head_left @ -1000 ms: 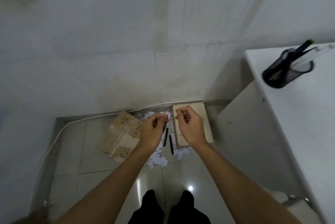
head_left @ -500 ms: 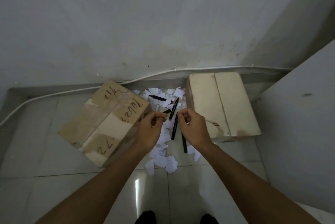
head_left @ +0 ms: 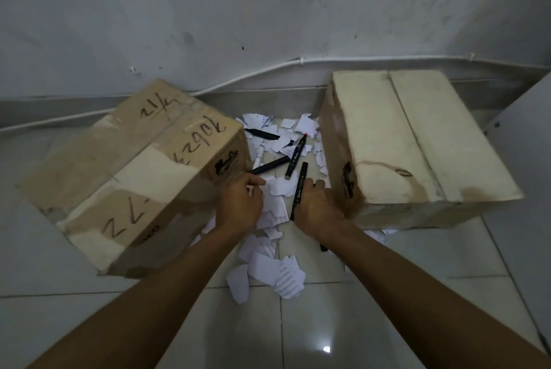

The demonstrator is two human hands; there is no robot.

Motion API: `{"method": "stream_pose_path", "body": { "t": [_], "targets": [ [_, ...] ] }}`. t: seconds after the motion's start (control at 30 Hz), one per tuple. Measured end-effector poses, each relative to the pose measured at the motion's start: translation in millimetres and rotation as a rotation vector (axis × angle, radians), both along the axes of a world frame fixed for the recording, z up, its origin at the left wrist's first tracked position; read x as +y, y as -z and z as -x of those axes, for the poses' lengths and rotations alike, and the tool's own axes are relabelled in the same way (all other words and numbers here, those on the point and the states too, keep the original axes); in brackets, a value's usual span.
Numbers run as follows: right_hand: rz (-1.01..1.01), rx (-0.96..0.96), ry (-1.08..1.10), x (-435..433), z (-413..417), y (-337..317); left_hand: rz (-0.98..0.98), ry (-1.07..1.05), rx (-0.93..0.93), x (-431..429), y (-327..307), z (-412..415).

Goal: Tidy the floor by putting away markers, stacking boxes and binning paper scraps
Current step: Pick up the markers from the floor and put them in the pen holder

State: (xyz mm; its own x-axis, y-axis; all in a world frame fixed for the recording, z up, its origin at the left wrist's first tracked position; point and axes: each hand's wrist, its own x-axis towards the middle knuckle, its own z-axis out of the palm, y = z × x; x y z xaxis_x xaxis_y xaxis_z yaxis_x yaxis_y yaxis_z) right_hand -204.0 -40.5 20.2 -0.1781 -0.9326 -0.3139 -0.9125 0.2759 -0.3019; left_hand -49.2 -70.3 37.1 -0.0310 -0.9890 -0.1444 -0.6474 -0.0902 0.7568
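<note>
1. Position of the hands. Both of my arms reach forward and down over the tiled floor, into the gap between two cardboard boxes.

2. Left grip. The fingers are curled and the knuckles face up. The fingertips lie just beside the near end of the short black marker, above the paper scraps. I cannot tell whether this grip pinches anything.

3. Right grip. The fingers are curled downward. The long black marker runs along the thumb side of this grip and touches it. I cannot tell whether the marker is pinched or only lies against the hand.

4. Markers. All lie on the floor among the paper scraps, between the boxes. The red-tipped marker lies just beyond the long black marker. The white marker lies near the corner of the left box. The far black marker lies nearest the wall.

5. Boxes. The left box is taped, carries handwriting and sits at an angle. The right box is paler and stands against the wall. The boxes are apart, unstacked.

6. Paper scraps. They are spread from the wall to a spot between my forearms.

7. A white cable runs along the foot of the wall.
</note>
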Motion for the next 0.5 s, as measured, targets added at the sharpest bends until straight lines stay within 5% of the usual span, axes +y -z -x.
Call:
{"method": "stream_pose_path", "body": {
  "t": [0.3,0.5],
  "targets": [
    [0.055,-0.1,0.221,1.1,0.2,21.6,0.095,-0.157,-0.048,33.5,39.0,-31.4],
    [0.293,-0.261,0.252,-11.5,-1.8,15.6,0.253,-0.152,-0.063,30.7,42.2,-29.2]
  ]
}}
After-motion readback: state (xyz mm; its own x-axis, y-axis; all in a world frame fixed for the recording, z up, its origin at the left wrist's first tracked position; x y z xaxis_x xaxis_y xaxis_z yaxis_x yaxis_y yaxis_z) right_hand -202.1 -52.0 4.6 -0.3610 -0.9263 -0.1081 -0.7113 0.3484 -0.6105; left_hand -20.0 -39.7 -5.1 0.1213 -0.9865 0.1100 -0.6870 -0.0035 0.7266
